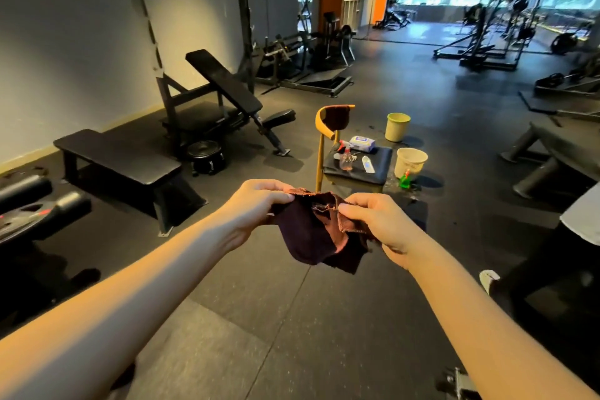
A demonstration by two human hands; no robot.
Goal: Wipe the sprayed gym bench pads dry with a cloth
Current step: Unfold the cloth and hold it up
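Note:
A dark maroon cloth (311,237) hangs crumpled between both hands at the centre of the view, above the floor. My left hand (256,208) pinches its upper left edge. My right hand (380,224) grips its right side with curled fingers. A flat black bench (117,156) stands to the left, well apart from the hands. Behind it is an incline bench (224,81) with a black back pad and a small seat pad (279,115).
A chair (357,162) ahead carries a spray bottle (345,157), a wipes pack (362,143) and another cloth on its backrest. Two buckets (410,162) and a green spray bottle (406,180) stand beside it. Weight plates lie far left; another bench frame is on the right.

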